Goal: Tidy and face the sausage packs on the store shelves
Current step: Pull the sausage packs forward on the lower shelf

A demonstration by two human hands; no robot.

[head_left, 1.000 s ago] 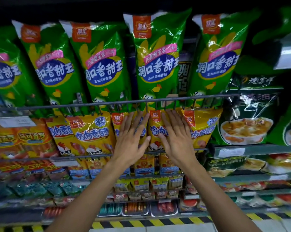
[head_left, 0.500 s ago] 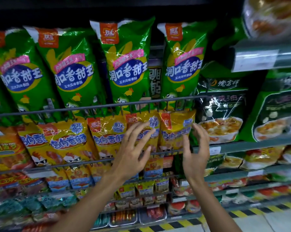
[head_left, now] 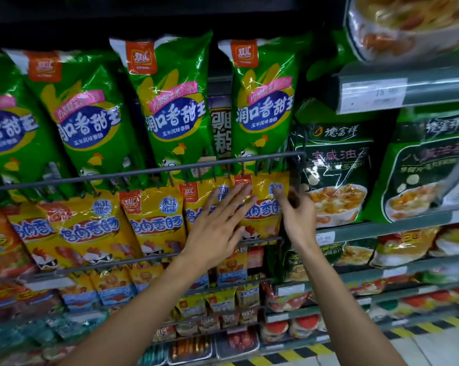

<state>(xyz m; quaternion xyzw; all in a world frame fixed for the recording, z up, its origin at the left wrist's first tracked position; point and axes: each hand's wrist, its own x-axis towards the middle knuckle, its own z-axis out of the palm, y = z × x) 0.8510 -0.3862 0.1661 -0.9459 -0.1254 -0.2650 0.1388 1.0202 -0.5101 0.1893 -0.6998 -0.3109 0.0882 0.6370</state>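
Left hand (head_left: pixel 218 228) flat on the yellow sausage packs (head_left: pixel 262 207); right hand (head_left: pixel 298 215) pinches the end pack at the wire rack's (head_left: pixel 143 173) right edge. A tug could unhook it.

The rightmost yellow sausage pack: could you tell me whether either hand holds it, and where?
The right hand pinches the rightmost yellow pack at its right edge; the left hand lies flat on it.

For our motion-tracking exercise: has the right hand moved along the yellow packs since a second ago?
Yes, the right hand moved rightward, to the outer edge of the rightmost yellow pack.
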